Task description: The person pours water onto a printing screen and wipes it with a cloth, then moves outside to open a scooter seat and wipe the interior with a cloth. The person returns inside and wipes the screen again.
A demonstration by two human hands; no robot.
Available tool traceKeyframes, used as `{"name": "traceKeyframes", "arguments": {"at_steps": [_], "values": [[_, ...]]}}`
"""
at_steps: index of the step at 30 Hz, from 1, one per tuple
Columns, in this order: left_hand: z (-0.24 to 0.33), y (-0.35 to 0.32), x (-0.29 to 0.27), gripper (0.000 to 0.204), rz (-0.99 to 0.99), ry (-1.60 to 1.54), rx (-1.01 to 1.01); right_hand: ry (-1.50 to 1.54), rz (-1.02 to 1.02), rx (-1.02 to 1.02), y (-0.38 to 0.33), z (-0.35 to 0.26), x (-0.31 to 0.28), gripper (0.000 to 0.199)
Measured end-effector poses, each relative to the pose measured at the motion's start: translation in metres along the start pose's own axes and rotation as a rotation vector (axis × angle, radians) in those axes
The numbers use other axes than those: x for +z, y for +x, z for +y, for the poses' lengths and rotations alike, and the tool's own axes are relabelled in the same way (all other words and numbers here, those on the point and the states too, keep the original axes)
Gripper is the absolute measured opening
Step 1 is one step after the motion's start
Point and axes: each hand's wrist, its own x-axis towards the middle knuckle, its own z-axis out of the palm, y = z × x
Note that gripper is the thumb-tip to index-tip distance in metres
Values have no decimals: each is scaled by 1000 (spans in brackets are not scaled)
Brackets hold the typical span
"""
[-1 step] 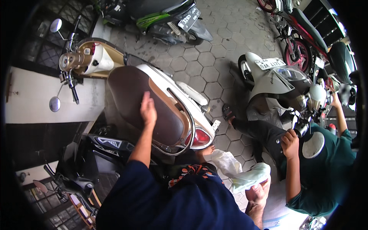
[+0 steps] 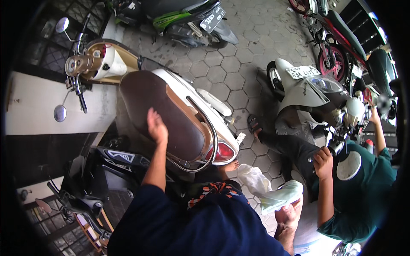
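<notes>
My left hand point(image 2: 157, 127) is over the dark brown seat point(image 2: 171, 115) of a white and tan scooter, near the seat's close edge. Its fingers are stretched out and it holds nothing. Whether the palm touches the seat I cannot tell. At the lower right, my right hand point(image 2: 289, 213) grips a crumpled whitish-green cloth point(image 2: 279, 196), and part of the cloth hangs loose to the left. The scooter's chrome grab rail point(image 2: 215, 145) and red tail light point(image 2: 222, 152) lie between my two hands.
A person in a green shirt point(image 2: 363, 196) sits on a white scooter point(image 2: 294, 96) at the right, hands by its handlebars. A black motorbike point(image 2: 111, 175) stands close on my left. A green and black scooter point(image 2: 171, 21) is parked beyond, on hexagonal paving point(image 2: 237, 81).
My left hand has shifted a little leftward and nearer over the seat, its fingers still stretched. My right hand stays in nearly the same place with the cloth.
</notes>
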Motion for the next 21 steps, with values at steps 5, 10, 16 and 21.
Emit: {"name": "traceKeyframes", "arguments": {"at_steps": [5,10,16,21], "values": [[-105,-85,-83,23,20,375,-896,-116,-40,21,41,-21,40,70],[-120,-191,-65,17,-675,-124,-284,-206,-25,62,74,-20,94,66],[-108,-156,-42,18,-583,227,185,-201,-44,102,105,-4,110,68],[-127,-133,-98,14,-411,508,-195,-88,-16,-27,136,-22,91,72]]}}
